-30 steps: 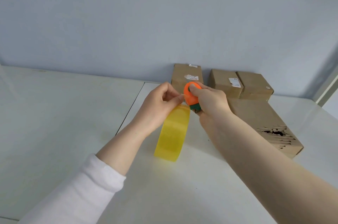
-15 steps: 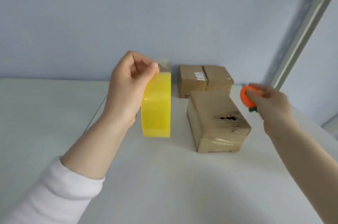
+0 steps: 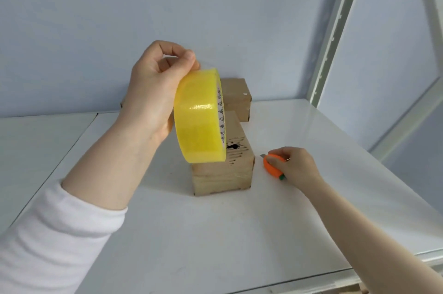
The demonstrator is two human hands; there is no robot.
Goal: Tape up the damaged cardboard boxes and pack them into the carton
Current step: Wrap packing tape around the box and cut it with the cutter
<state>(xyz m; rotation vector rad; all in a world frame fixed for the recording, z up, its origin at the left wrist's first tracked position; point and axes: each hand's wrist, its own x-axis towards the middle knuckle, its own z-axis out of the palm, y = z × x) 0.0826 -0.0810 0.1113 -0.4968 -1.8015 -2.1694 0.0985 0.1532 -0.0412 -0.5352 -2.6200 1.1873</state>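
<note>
While our left hand (image 3: 153, 92) holds the yellow tape roll (image 3: 199, 121) up in the air, our right hand (image 3: 297, 166) lies low on the white desk (image 3: 215, 245), off to the right. The left fingers (image 3: 189, 57) curl over the top rim of the roll and meet the thumb there, gripping it. We cannot tell whether a loose end of tape is caught in that pinch. The roll hangs tilted, its broad glossy band facing us and its inner core, printed with small triangles, turned to the right.

Behind and below the roll stands the damaged box (image 3: 223, 173), a small brown cardboard box resting on the desk near its middle. The roll hides its left upper part from us. On the top face, near the right front edge, we see a dark torn hole (image 3: 233, 146) with ragged slits beside it. A second cardboard box (image 3: 236, 99) sits further back, against the pale blue wall (image 3: 96, 29), just behind the damaged one.

Our right fingers wrap around a small orange cutter (image 3: 272, 169) with a green end, holding it closed in the hand. A short metal tip shows at its upper left, pointing toward the damaged box, just beside that box's right side and apart from it. A white sleeve (image 3: 55, 241) covers our left forearm, and a white metal upright (image 3: 335, 37) rises at the desk's far right corner.
</note>
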